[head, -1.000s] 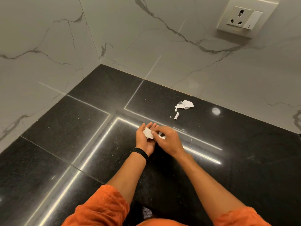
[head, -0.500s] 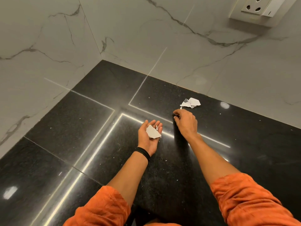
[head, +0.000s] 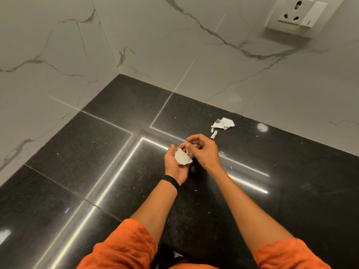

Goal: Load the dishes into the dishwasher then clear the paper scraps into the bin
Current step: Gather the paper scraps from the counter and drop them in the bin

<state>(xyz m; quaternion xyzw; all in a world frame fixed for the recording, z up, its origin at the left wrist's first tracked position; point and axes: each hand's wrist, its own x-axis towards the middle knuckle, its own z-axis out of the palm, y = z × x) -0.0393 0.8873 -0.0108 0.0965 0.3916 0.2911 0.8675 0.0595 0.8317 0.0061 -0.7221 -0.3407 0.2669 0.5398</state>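
Observation:
My left hand point(head: 174, 166) lies palm up just above the black counter point(head: 97, 162), and a white paper scrap point(head: 182, 157) rests in its cupped palm. My right hand point(head: 206, 152) hovers over the left fingertips, its fingers curled and pinched around a tiny paper scrap point(head: 187, 151). A small pile of torn paper scraps point(head: 223, 123) lies on the counter near the back wall. A thin paper strip point(head: 214, 134) lies just in front of that pile. No dishes, dishwasher or bin are in view.
White marble-look walls point(head: 174, 45) meet in a corner at the counter's far left. A wall socket point(head: 297, 13) sits at the upper right. Tiny white crumbs dot the counter. Another white scrap point(head: 177, 254) shows below the counter's front edge between my orange sleeves.
My right hand reached out to the counter near the paper strip, then came back over my left palm. My left hand stayed palm up with the paper scrap.

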